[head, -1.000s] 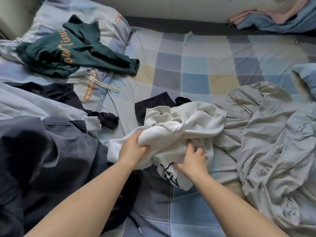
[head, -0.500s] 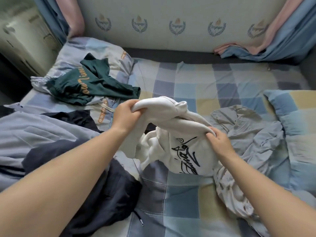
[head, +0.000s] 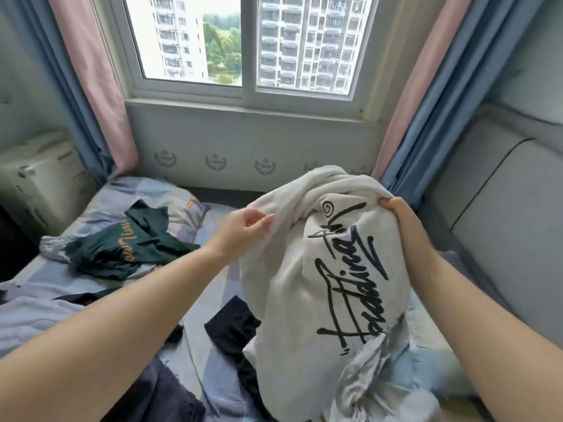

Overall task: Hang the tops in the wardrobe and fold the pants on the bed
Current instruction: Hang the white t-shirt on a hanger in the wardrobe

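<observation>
Our left hand (head: 240, 228), just left of the frame's centre, has its fingers (head: 264, 222) curled in toward the thumb and pinching the left edge of the white top (head: 307, 281); the grip is small, only a fold of cloth caught between fingertips and thumb. Our right hand (head: 402, 222), right of centre, is clenched tight on a bunched ridge of the same white top at its upper right corner, the fingers wrapped over the cloth so that only the knuckles and thumb show. Between the two hands the white top hangs lifted above the bed (head: 210, 300), filling the centre and lower right of the frame, its lower part trailing down among other crumpled cloth. Across its front runs large black brush-script lettering, turned nearly on end as we hold it; we cannot read the word with certainty, and a small ringed mark sits above it. At the left of the frame a dark green top (head: 134, 248) lies crumpled over a pillow (head: 179, 202), with orange handwritten lettering, partly folded and upside down to us, of which we can make out something like "our time". A black garment (head: 234, 327) lies on the checked sheet at lower centre, beside the hanging cloth, and a dark navy garment (head: 164, 394) lies at the bottom left under our forearm.
</observation>
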### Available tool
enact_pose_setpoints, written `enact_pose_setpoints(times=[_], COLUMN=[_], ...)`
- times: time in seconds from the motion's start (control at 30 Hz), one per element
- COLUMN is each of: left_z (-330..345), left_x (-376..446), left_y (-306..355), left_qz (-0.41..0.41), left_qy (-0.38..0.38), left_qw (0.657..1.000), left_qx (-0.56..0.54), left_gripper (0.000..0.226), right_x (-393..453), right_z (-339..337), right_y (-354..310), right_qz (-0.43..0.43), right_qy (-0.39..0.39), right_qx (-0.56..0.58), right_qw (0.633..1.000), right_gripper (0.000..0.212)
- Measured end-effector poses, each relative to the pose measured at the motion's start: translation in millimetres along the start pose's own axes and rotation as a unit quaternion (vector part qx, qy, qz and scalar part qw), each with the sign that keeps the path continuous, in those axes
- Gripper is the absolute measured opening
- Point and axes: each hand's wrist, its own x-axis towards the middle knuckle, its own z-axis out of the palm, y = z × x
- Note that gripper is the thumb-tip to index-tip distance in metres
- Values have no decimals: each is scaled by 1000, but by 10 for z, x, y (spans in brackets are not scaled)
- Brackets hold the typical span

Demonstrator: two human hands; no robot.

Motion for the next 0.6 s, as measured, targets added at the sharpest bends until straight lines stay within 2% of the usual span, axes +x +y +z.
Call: enact_pose_setpoints(times=[0.03,0.1,0.17,0.2,0.23,0.3,0.4,0.5,0.53,0.6], left_z=[51,102,153,166,163,146,71,-18,-44,-90], left_x=[-34,-89,-131,-151,-159,-172,-136,-89,-80,-55], left_y=[121,329,450,499,552,687,945,1248,1351,1543], left_qz=[-65,-181,-167,-140,-113,-70,13,116,146,200], left_qy=[-78,-234,-345,-355,-342,-267,-162,-127,-125,-148], left_qw=[994,951,914,909,908,921,954,978,979,968], left_qx=[-35,-86,-130,-168,-212,-276,-253,-115,-68,15], left_gripper=[38,65,70,64,57,41,18,9,9,11], right_x=[-13,-45,-73,-81,-85,-123,-255,-491,-570,-740], right_z=[-16,-44,-81,-101,-130,-236,-450,-594,-614,-594], right_y=[-94,-281,-419,-464,-500,-558,-566,-498,-482,-510], right_qz=[-5,-21,-33,-39,-44,-45,-29,-21,0,77], right_qy=[2,10,29,33,35,41,65,90,72,2], right_qx=[6,21,48,63,71,76,16,-164,-261,-438], right_qw=[1000,1000,998,997,996,995,997,982,963,896], right_gripper=[33,37,42,40,36,32,30,24,22,20])
